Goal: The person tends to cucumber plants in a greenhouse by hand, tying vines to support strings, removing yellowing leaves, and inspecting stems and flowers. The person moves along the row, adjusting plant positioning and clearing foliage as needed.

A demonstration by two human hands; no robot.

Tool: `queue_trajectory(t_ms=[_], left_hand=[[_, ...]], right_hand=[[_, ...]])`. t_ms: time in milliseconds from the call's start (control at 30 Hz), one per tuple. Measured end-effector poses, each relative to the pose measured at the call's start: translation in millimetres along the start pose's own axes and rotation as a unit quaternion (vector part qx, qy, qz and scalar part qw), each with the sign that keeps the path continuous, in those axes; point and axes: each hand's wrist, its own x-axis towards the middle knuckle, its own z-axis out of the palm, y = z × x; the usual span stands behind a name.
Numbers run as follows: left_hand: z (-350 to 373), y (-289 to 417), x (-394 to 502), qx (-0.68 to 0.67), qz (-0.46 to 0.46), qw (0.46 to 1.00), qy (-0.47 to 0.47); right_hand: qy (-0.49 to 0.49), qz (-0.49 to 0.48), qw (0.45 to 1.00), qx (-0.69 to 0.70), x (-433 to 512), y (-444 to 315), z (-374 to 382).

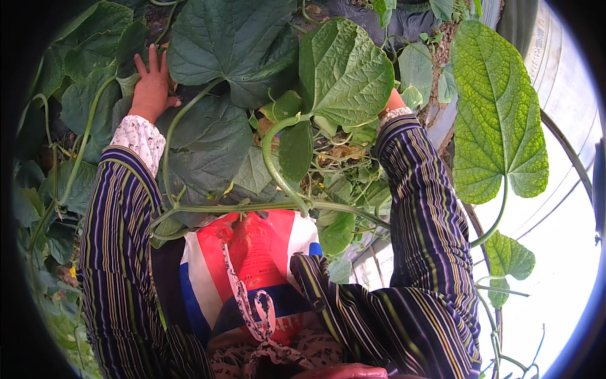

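Note:
My left hand [150,90] reaches up among broad vine leaves, its fingers spread and nothing visible in its grasp. Beside its fingertips hangs a large dark green leaf [227,42] of what looks like a cucumber vine. Of my right hand [394,102] only a strip near the wrist shows. A lighter, wrinkled leaf [348,71] hides its fingers, so what they touch cannot be seen. Between my forearms a thick green vine stem [246,207] runs sideways, with a curved leaf stalk [270,156] rising from it.
A red, white and blue printed sack [246,256] covers my front below the stem. A tall yellow-green leaf [502,113] stands right of my right arm, before translucent plastic sheeting [563,227]. Dark plastic film [378,21] lies on the soil at the top. Tangled thin stems [345,156] fill the middle.

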Motion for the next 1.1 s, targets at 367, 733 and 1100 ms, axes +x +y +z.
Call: queue_trajectory(t_ms=[367, 733, 1100], left_hand=[[24, -20, 2, -0.004, -0.019, 0.999, -0.048], [-135, 81, -14, -0.365, 0.12, 0.823, 0.419], [-28, 149, -21, -0.188, 0.146, 0.968, -0.083]], right_hand=[[-0.179, -0.002, 0.854, 0.488, -46, 3, -55], [-0.153, -0.06, 0.876, 0.454, -29, -31, -52], [0.249, 0.016, 0.868, 0.428, -17, -25, -101]])
